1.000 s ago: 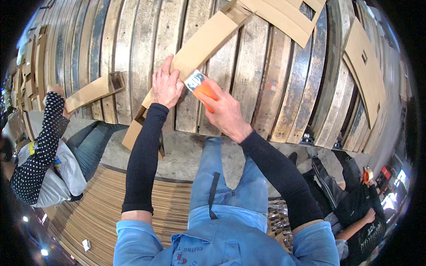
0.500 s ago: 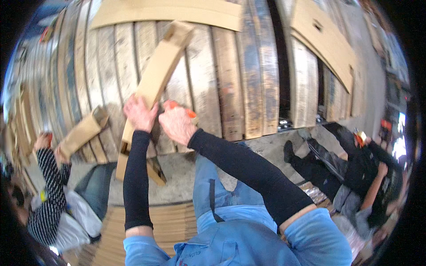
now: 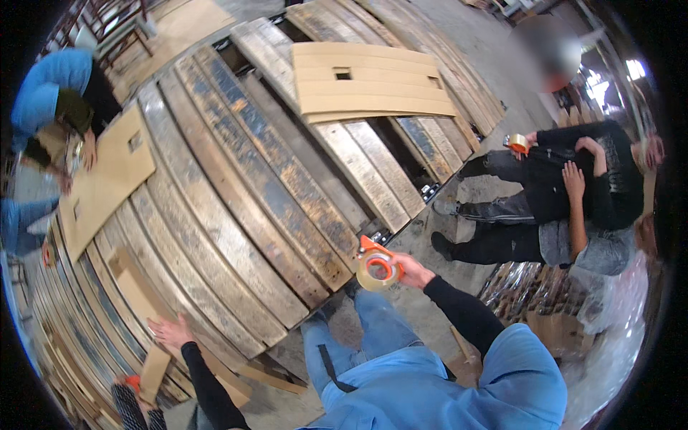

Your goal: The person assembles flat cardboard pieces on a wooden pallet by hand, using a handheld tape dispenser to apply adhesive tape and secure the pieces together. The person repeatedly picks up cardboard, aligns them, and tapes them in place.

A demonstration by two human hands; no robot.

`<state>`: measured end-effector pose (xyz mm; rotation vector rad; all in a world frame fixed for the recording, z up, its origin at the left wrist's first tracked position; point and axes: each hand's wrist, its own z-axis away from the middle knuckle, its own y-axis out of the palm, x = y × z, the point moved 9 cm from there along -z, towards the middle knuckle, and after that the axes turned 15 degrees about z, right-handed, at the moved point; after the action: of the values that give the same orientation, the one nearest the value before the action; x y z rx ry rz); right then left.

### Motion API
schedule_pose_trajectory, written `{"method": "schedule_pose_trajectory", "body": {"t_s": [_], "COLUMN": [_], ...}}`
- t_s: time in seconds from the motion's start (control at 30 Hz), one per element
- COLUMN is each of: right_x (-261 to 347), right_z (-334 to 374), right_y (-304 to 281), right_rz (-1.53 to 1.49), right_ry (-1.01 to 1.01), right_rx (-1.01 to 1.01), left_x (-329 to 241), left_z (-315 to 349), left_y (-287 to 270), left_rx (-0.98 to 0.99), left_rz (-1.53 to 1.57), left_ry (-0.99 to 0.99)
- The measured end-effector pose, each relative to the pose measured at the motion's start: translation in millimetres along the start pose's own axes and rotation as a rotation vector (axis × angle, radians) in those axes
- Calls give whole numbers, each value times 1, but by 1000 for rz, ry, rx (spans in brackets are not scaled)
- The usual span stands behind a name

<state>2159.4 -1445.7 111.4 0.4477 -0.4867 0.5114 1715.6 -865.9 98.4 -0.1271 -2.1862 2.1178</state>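
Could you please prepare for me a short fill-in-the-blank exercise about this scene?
The tape dispenser held by the right hand has an ____ frame.
The long box nearest the left hand is made of ____.
The slats under the flat tan sheets are made of ____.
The person's shirt is ____.

Missing words: orange; cardboard; wood; blue.

Grey floor (image 3: 481, 50) around slatted wooden platform (image 3: 215, 179). Boards worn, stained dark in places, gaps between some. Dark-legged furniture (image 3: 132, 33) at upper left. Bright white lights (image 3: 635, 69) at upper right.
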Motion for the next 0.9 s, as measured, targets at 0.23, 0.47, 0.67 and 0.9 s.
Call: {"method": "schedule_pose_trajectory", "body": {"t_s": [0.23,0.47,0.67,0.9], "right_x": [-86,2,64,142], "right_z": [11,0,0,-3], "right_y": [-32,36,-34,-138], "right_rz": [-627,-755,-280,-316], "right_ry": [110,-69,-208,-339], "right_rx": [51,452,313,34], "left_x": [-338,-593,-759,-831], "left_z": [70,19,14,-28], "left_y": [31,125,163,175], "left_rx": [374,746,464,593], "left_rz": [671,1107,689,827], "left_ry": [632,497,608,359]}}
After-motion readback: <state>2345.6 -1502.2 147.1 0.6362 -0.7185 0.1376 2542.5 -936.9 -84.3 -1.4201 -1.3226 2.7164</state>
